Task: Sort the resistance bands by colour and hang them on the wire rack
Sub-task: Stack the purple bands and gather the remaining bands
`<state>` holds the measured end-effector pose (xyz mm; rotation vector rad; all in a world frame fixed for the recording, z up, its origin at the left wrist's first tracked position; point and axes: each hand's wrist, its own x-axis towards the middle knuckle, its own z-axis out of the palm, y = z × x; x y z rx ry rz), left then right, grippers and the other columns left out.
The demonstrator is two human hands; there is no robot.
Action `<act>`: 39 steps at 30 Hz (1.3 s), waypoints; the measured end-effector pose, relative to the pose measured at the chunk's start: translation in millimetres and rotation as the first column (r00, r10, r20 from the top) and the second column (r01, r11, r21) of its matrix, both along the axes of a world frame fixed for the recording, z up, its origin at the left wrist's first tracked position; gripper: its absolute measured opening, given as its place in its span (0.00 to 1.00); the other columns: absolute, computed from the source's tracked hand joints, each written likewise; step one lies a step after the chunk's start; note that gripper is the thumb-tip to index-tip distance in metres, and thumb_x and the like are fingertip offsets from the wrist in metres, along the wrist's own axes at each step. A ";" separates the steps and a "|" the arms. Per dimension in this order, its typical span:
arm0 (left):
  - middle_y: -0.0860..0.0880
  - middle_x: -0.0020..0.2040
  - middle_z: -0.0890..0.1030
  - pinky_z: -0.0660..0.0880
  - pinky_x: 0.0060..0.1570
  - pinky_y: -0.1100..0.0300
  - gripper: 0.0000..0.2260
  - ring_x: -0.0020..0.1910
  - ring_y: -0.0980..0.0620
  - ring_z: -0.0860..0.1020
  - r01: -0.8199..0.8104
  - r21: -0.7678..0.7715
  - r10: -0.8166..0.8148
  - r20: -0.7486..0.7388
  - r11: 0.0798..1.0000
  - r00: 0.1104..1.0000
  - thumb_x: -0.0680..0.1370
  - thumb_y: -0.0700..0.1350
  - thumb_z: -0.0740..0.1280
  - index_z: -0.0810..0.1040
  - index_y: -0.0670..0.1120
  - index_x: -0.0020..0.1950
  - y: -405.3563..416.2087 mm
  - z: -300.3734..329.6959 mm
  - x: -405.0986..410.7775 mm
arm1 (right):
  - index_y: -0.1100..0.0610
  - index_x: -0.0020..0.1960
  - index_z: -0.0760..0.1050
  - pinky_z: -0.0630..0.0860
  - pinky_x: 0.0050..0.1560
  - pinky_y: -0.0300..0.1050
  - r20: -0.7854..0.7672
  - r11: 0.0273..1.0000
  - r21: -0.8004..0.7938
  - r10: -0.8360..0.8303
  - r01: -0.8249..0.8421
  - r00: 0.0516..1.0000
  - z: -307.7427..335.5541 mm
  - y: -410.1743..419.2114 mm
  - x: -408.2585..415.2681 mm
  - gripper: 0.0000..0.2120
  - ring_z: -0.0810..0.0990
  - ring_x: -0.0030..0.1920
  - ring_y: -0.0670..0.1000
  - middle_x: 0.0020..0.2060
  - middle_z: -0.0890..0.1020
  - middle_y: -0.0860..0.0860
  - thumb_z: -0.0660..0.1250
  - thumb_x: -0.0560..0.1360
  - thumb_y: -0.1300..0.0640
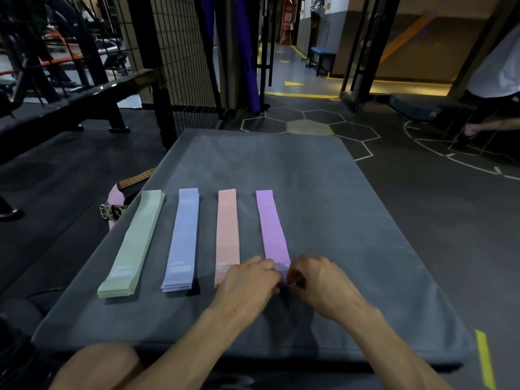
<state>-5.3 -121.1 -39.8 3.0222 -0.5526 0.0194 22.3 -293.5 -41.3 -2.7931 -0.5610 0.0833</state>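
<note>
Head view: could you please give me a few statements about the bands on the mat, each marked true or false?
1. Four stacks of flat bands lie side by side on the grey padded mat. True.
2. Both hands are at the green band stack. False: left hand and right hand pinch the near end of the purple band stack.
3. The blue band stack lies beside the peach band stack. True.
4. Bands hang on the black wire grid. False: none do.

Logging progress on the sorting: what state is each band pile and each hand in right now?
Green bands: stacked flat, untouched.
Blue bands: stacked flat, untouched.
Peach bands: flat, near end under left hand.
Purple bands: flat, near end pinched by both hands.
Left hand: pinching.
Right hand: pinching.
</note>
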 end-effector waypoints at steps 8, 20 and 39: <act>0.51 0.56 0.78 0.65 0.38 0.54 0.12 0.55 0.45 0.78 0.043 -0.006 -0.042 0.109 0.999 0.993 0.81 0.41 0.63 0.79 0.50 0.62 -3.0 -13.7 -0.6 | 0.49 0.50 0.79 0.72 0.44 0.46 -0.002 1.000 -0.012 0.003 -0.003 1.000 -4.1 -0.2 1.9 0.05 0.80 0.51 0.56 0.51 0.80 0.49 0.69 0.74 0.53; 0.52 0.58 0.78 0.64 0.38 0.55 0.13 0.57 0.46 0.76 0.035 -0.024 -0.031 0.156 0.999 0.987 0.84 0.48 0.59 0.78 0.52 0.65 -1.9 -12.9 0.3 | 0.50 0.48 0.80 0.73 0.43 0.46 0.064 0.999 0.048 0.011 -0.014 0.998 -14.4 -2.4 7.2 0.04 0.81 0.47 0.55 0.47 0.81 0.49 0.69 0.75 0.51; 0.53 0.37 0.79 0.60 0.24 0.61 0.11 0.33 0.50 0.78 0.136 -0.027 -0.124 0.263 0.990 0.957 0.63 0.45 0.79 0.83 0.49 0.43 -3.9 -28.7 7.5 | 0.52 0.45 0.78 0.66 0.39 0.44 0.093 0.995 0.069 0.069 -0.075 0.993 -17.1 -5.4 6.0 0.04 0.80 0.44 0.57 0.40 0.74 0.46 0.69 0.74 0.51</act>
